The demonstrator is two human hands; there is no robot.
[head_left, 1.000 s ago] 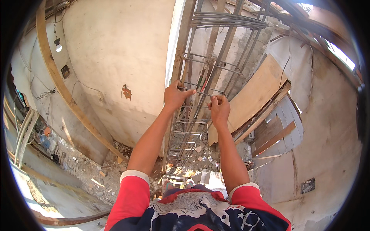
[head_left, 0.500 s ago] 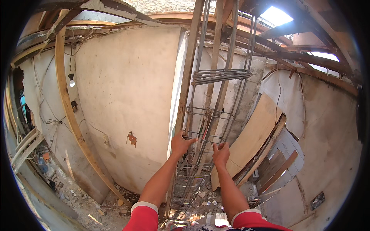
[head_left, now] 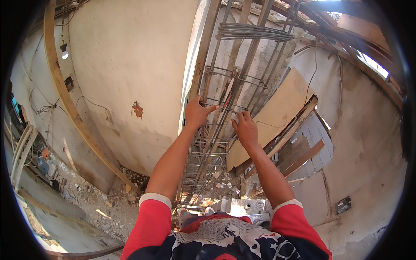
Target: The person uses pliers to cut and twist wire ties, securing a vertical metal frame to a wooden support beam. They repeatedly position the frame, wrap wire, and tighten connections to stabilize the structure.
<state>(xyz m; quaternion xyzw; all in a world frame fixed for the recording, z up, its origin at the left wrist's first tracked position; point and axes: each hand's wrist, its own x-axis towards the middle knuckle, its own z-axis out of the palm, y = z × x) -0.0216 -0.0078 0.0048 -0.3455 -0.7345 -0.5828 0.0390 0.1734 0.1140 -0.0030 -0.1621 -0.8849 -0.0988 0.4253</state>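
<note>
A tall cage of steel reinforcing bars point(head_left: 255, 42) stands in front of me, with square stirrups along it. My left hand point(head_left: 199, 114) is closed around the left side of a stirrup point(head_left: 226, 110), its thumb stretched right along the rod. At the right part of the same stirrup, my right hand point(head_left: 246, 129) is closed, thumb and fingers pinched together; what lies between the fingertips is too small to make out. Above the hands, another stirrup point(head_left: 251, 78) crosses the bars. Higher up hangs a bundle of several stirrups point(head_left: 255, 32).
Timber posts point(head_left: 202, 56) stand beside the cage. A plywood sheet point(head_left: 277, 110) leans at the right, near a broken panel point(head_left: 318, 134). Rubble point(head_left: 95, 195) covers the floor at left. A light bulb point(head_left: 65, 54) hangs by a curved wooden pole point(head_left: 78, 112).
My view has tipped downward, so the cage and hands sit higher in the picture and my shirt shows. Both hands stay at the same stirrup; the right fingers have shifted slightly.
</note>
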